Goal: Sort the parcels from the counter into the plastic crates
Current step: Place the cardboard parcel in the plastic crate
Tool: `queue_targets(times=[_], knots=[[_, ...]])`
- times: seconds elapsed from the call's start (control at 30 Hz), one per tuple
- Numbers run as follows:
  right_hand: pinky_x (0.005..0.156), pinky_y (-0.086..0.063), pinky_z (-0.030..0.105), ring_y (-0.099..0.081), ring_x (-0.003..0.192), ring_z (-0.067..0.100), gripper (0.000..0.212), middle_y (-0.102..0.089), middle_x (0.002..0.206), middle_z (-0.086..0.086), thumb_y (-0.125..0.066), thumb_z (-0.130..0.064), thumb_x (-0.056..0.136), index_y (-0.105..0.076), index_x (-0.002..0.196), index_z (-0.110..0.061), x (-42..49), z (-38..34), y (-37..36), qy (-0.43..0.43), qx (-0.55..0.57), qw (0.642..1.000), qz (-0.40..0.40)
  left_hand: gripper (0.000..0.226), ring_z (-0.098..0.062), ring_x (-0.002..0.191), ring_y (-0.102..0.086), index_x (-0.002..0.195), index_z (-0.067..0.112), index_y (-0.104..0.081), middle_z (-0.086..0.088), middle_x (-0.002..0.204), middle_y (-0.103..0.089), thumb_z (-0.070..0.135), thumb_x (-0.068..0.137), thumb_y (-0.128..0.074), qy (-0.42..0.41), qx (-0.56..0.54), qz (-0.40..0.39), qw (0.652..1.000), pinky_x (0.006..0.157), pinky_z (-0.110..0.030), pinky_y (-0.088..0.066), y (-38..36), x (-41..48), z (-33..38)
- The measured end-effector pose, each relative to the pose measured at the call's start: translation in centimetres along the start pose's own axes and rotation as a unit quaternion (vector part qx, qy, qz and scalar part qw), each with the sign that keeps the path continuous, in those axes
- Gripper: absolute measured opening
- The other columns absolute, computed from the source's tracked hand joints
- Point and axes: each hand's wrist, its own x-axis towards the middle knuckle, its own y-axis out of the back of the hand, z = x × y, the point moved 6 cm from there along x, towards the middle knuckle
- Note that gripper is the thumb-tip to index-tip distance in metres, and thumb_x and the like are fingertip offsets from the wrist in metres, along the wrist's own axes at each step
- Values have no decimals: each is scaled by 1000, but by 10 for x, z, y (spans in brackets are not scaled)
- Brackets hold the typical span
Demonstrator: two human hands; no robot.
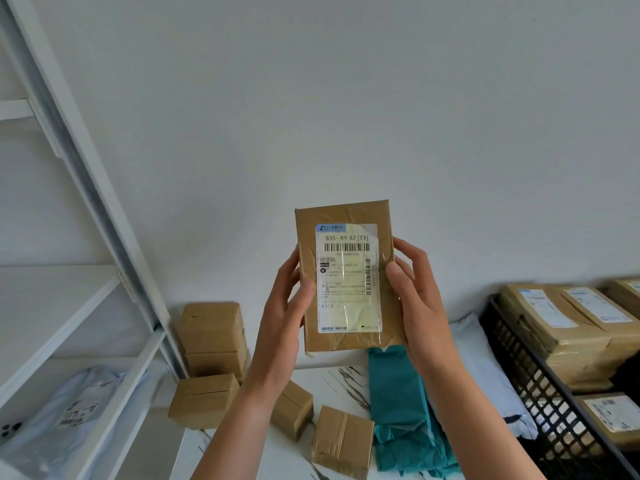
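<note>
a single wide-angle view came from the person's head, facing forward toward the white wall [346, 98] and tilted only a little downward, so the wall filled the upper half. the parcel [346, 275] sat close to the lens at the centre, held up by the left hand [287, 306] and right hand [415, 299], whose forearms rose from the bottom edge. the bench [336, 377] lay lower and farther off, seen from above across the bottom third. the shelf unit [86, 188] leaned in at the left edge, its post slanted by the lens, and the black crate [540, 393] was cut off at the right edge.
</note>
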Motion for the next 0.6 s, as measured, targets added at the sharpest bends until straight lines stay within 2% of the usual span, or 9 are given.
queue_targets(times=[0.1, 0.2, 0.3, 0.5, 0.6], knots=[[93, -60, 43, -71, 118, 20, 58, -68, 136, -5, -66, -59, 89, -47, 144, -54, -4, -1, 6, -33, -37, 997, -65, 62, -13, 126, -67, 152, 48, -42, 11, 144, -63, 54, 93, -59, 21, 21, -14, 999, 90, -35, -63, 5, -3, 0], [91, -63, 40, -73, 114, 19, 66, -72, 130, -8, -71, -55, 86, -43, 145, -59, -12, -10, 18, -51, -65, 990, -110, 73, -13, 119, -71, 149, 56, -40, 18, 141, -63, 66, 81, -67, 38, 62, -68, 995, 90, -41, -64, 13, -8, 7], [91, -62, 34, -73, 115, 21, 67, -72, 131, -4, -70, -46, 90, -43, 150, -48, -20, -23, 27, -39, -64, 990, -122, 78, -12, 120, -70, 147, 58, -41, 26, 139, -62, 66, 75, -70, 22, 106, -91, 990, 93, -45, -63, 18, -13, 22], [81, -62, 28, -75, 108, 23, 75, -75, 125, 2, -69, -42, 84, -43, 152, -27, -29, -54, 28, 29, -55, 992, -111, 78, -28, 113, -73, 148, 37, -48, 14, 140, -64, 55, 76, -71, -41, 111, -92, 989, 87, -47, -64, 17, -17, 58], [79, -62, 28, -76, 105, 24, 73, -76, 123, 4, -69, -37, 84, -43, 151, -22, -30, -66, 27, 53, -39, 991, -113, 77, -28, 115, -72, 147, 33, -49, 13, 140, -65, 52, 76, -71, -60, 105, -94, 988, 85, -43, -65, 18, -18, 70]])
